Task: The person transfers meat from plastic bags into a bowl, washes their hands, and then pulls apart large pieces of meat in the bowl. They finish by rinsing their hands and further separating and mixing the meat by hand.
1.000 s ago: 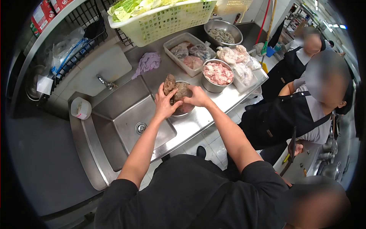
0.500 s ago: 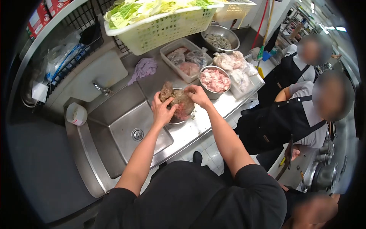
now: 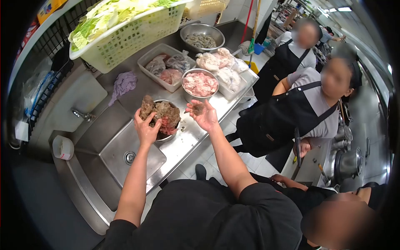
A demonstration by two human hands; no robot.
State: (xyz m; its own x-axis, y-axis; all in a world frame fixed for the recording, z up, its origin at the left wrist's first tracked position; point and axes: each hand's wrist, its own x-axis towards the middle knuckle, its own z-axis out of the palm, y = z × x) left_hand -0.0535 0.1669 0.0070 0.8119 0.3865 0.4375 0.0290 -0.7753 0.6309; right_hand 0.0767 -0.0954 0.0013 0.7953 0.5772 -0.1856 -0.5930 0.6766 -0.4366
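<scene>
A lumpy brown and red mass, seemingly minced meat (image 3: 167, 116), fills a metal bowl (image 3: 177, 130) on the steel counter beside the sink. My left hand (image 3: 146, 128) grips a brownish chunk of it at the bowl's left side, thumb and fingers curved round it. To the right of the bowl, my right hand (image 3: 204, 116) is palm up with its fingers spread, and a small dark brown clump (image 3: 198, 109) lies on it. Small crumbs dot the counter near the bowl. Just beyond my right hand stands a metal bowl of pink raw meat (image 3: 200, 85).
The sink (image 3: 121, 156) is at left, a purple cloth (image 3: 123, 85) behind it. Farther back are a tub of bagged meat (image 3: 143, 62), bagged pale meat (image 3: 216, 60), a bowl of shrimp (image 3: 201, 40) and a cabbage basket (image 3: 125, 46). Co-workers in aprons (image 3: 275, 116) stand at right.
My right hand has come off the meat, moved right and turned palm up with a clump on it. My left hand stays on the meat. The whole view has shifted to the right.
</scene>
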